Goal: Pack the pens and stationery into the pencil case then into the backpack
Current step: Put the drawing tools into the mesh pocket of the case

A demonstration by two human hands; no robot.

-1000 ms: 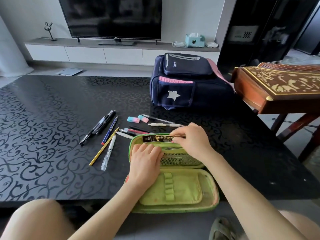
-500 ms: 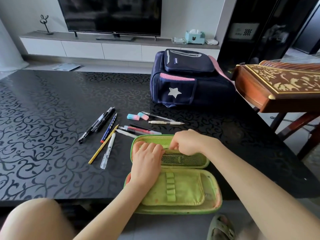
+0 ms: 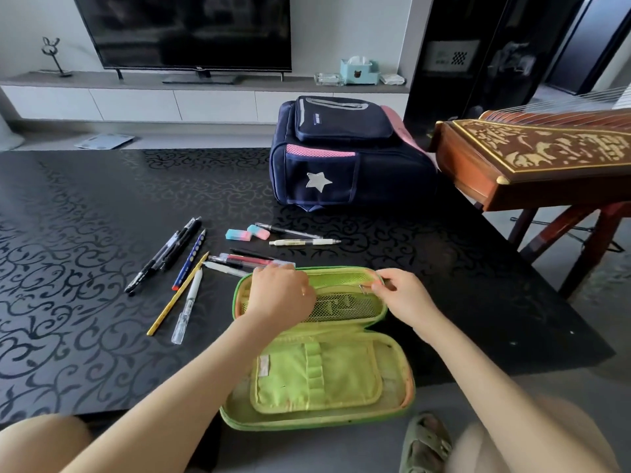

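My pencil case (image 3: 317, 370) lies open at the near edge of the bench (image 3: 85, 254), its lower half hanging a little over that edge toward my lap, so both halves are easy to reach. My left hand (image 3: 280, 297) rests on the left end of the upper half, fingers curled down onto the mesh pocket (image 3: 345, 307); I judge it is there to pin the case flat while the other hand works. Whether those fingers have hold of anything I cannot tell, since the back of the hand hides them. My right hand (image 3: 401, 293) is at the right end of the same half, thumb and forefinger pinched together on a small metal zipper pull (image 3: 364, 287) of the pocket, probably to run it along and shut what is already tucked behind the mesh.

Most of the stationery is not yet packed. The black pens (image 3: 164, 256), a blue pencil (image 3: 189, 259), a yellow pencil (image 3: 177, 295) and a clear-capped white pen (image 3: 187, 307) fan out to the left of the case. A red pen (image 3: 246, 260) lies just beyond its far rim, with two pink-and-blue erasers (image 3: 247, 233) and two more pens (image 3: 304, 237) farther out. The navy backpack (image 3: 341, 158) sits toward the far edge, apparently zipped shut, waiting for the filled case.
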